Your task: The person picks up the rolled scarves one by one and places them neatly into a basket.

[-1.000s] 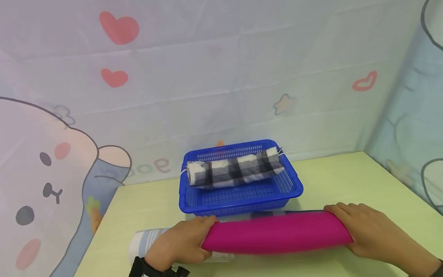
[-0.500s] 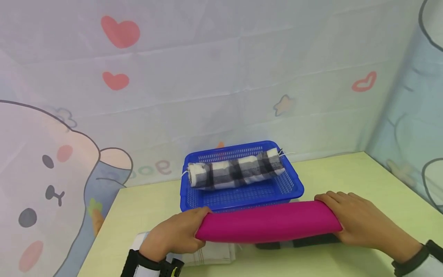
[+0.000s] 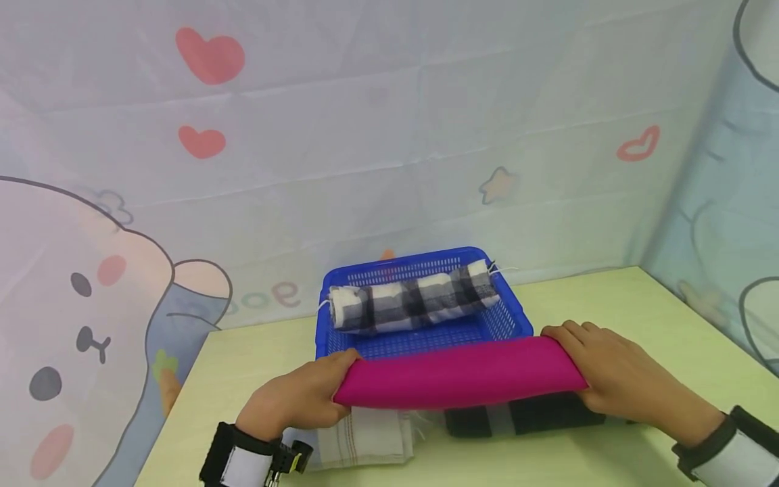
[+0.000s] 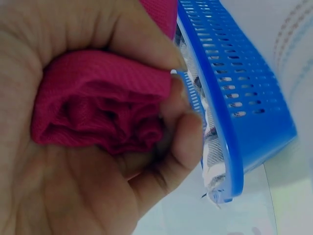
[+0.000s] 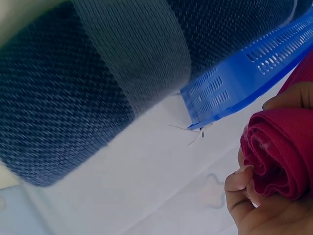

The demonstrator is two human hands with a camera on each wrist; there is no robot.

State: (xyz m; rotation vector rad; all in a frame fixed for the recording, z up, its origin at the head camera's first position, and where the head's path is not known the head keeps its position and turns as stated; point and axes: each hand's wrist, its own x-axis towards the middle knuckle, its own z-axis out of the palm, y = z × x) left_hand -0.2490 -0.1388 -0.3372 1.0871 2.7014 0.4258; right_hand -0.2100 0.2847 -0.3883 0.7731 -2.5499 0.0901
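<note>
A rolled magenta cloth (image 3: 459, 373) is held up level above the table between both hands. My left hand (image 3: 298, 396) grips its left end; in the left wrist view the fingers curl round the coiled cloth (image 4: 98, 103). At the other end my right hand (image 3: 621, 372) grips the roll, and the right wrist view shows its spiral end (image 5: 279, 152) inside the fingers. Just behind stands a blue plastic basket (image 3: 420, 346), its front wall partly hidden by the roll. A black, grey and white checked roll (image 3: 416, 302) with tied string ends lies across the basket.
A white striped cloth roll (image 3: 371, 439) lies on the table (image 3: 584, 304) below the left hand. Beside it, under the magenta roll, is a dark roll with a grey band (image 3: 523, 416). A printed curtain (image 3: 365, 135) hangs behind the table.
Both hands have raised the magenta roll and carried it slightly left and towards the basket. More of the white and dark rolls beneath shows now. The basket stays put.
</note>
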